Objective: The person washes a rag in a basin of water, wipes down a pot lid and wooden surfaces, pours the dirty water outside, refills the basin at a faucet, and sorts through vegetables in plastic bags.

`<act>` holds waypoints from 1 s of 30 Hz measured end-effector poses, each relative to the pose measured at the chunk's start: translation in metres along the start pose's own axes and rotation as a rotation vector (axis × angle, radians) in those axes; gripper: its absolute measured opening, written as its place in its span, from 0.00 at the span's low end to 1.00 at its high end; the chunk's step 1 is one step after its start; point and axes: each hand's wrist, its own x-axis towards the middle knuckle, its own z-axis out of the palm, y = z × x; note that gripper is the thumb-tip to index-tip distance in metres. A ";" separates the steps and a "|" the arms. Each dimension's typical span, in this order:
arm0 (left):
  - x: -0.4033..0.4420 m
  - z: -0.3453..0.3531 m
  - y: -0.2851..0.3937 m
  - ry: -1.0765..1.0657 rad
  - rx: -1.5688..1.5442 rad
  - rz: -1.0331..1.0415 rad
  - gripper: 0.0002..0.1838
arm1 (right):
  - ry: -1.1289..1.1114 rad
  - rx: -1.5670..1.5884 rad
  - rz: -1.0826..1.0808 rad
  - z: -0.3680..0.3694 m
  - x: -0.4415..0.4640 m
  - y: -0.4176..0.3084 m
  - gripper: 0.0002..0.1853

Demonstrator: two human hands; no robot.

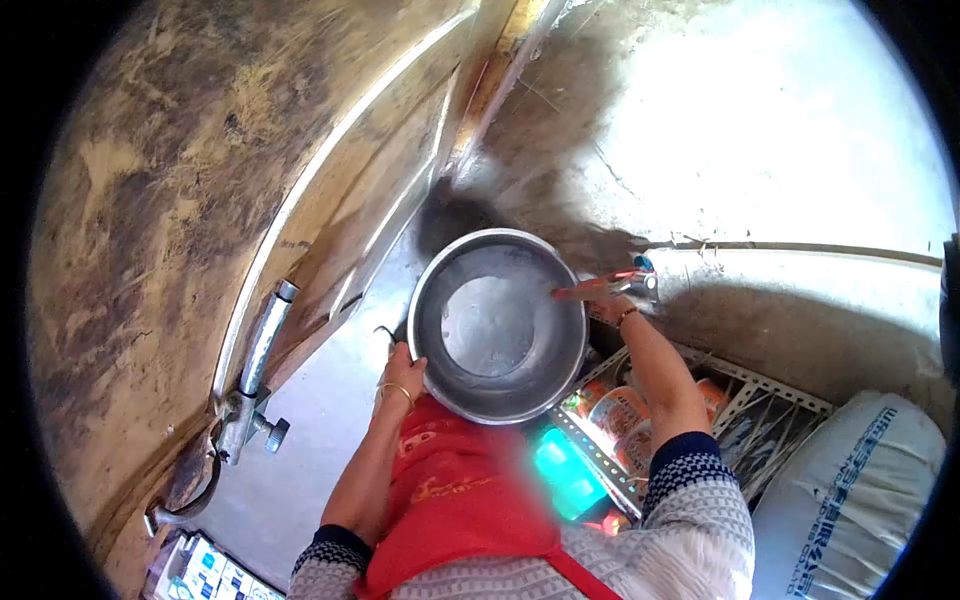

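At the frame's centre, the left hand [398, 382] pinches the rim of a metal basin [490, 325], the right hand's [612, 304] grip cannot be told, and the lower-right sack [880, 480] reads partly "CO., LTD".

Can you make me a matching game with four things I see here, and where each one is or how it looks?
Things:
1. Round silver metal basin
2. Red cloth apron with yellow markings
3. Bulging white sack with blue lettering
4. Bare left hand

Places and states:
A. At the picture's lower right
B. Gripping the basin's rim
C. Open side up
D. Worn on the body

Pairs: 1-C; 2-D; 3-A; 4-B
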 end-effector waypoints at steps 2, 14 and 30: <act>-0.005 -0.003 0.011 -0.015 -0.040 -0.013 0.15 | -0.028 0.054 -0.004 -0.001 0.003 -0.005 0.19; 0.009 0.011 0.006 0.063 -0.165 0.067 0.08 | -0.212 -0.571 0.471 0.005 -0.017 -0.137 0.42; 0.015 0.026 -0.003 0.137 -0.235 0.151 0.09 | -0.267 -0.720 0.396 -0.007 -0.001 -0.120 0.42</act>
